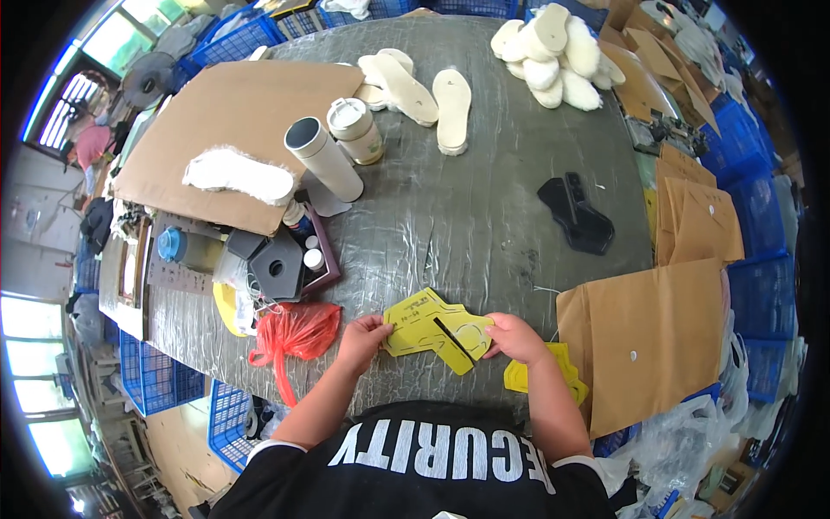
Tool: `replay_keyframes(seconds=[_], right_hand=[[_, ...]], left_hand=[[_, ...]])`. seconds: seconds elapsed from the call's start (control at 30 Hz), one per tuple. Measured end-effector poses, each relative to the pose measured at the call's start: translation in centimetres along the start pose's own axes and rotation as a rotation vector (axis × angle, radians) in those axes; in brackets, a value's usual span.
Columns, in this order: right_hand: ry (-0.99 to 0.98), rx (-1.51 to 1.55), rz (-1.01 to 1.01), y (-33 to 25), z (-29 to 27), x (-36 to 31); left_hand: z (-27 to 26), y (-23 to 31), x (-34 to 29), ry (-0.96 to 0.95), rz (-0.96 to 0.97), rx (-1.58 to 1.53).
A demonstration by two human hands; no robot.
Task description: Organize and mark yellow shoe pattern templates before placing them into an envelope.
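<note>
Handling of a flat yellow template (415, 324) at the near side of a grey tabletop (415, 216); clock directions are taken from this template, with twelve pointing away from the person. The template has an angular, notched outline, drawn marks and a dark slanting slot, and is presented with its broad face up. At nine o'clock, the left hand (363, 340) grips its edge between thumb and fingers; at three o'clock, the right hand (516, 337) grips the opposite end, thumb uppermost. Whether the template touches the surface beneath cannot be told. A second yellow piece (566, 359) lies at four o'clock, partly hidden by the right forearm, with a brown paper packet (666, 337) beyond the right hand at three. A black shaped piece (588, 229) lies flat at two o'clock, and a heap of fluffy white insoles (549, 73) at one. A single pale insole (452, 108) lies at twelve. At eleven, a white tumbler (328, 164) stands just beside a lidded cup (359, 134). At ten, a fluffy white insole (238, 176) rests on a cardboard sheet (251, 104); nearer in the same direction stands a dark hexagonal holder (290, 284). A red plastic bag (298, 331) lies at nine, beyond the left hand.
</note>
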State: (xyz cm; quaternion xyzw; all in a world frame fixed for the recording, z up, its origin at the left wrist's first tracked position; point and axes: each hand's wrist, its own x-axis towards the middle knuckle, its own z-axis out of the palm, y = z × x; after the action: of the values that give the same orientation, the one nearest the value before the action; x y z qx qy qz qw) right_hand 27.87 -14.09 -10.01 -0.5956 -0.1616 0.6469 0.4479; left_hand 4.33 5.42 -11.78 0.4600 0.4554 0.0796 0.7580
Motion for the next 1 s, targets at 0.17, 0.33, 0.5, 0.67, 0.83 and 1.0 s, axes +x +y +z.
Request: replay_keyframes(seconds=[0.17, 0.33, 0.5, 0.67, 0.83, 1.0], right_hand=[[0.602, -1.022, -0.246, -0.6, 3.8, -0.4], [0.801, -1.345, -0.707, -0.7, 8.4, -1.5], [0.629, -1.321, -0.659, 0.0, 9.0, -0.8], [0.502, -1.382, -0.604, 1.7, 8.8, 0.7], [0.507, -1.342, -0.613, 0.9, 8.5, 0.7], [0.520, -1.269, -0.585, 0.8, 8.5, 1.1]], left_hand=[[0.6, -0.4, -0.3, 0.145, 0.043, 0.308], [1.5, 1.0, -1.5, 0.223, 0.353, 0.939], [2.5, 2.0, -2.7, 0.151, 0.274, 1.007], [3.5, 2.5, -3.8, 0.127, 0.157, 1.102], [3.2, 2.0, -3.7, 0.074, 0.460, 1.324], [3.0, 1.3, -3.7, 0.050, 0.569, 1.326]])
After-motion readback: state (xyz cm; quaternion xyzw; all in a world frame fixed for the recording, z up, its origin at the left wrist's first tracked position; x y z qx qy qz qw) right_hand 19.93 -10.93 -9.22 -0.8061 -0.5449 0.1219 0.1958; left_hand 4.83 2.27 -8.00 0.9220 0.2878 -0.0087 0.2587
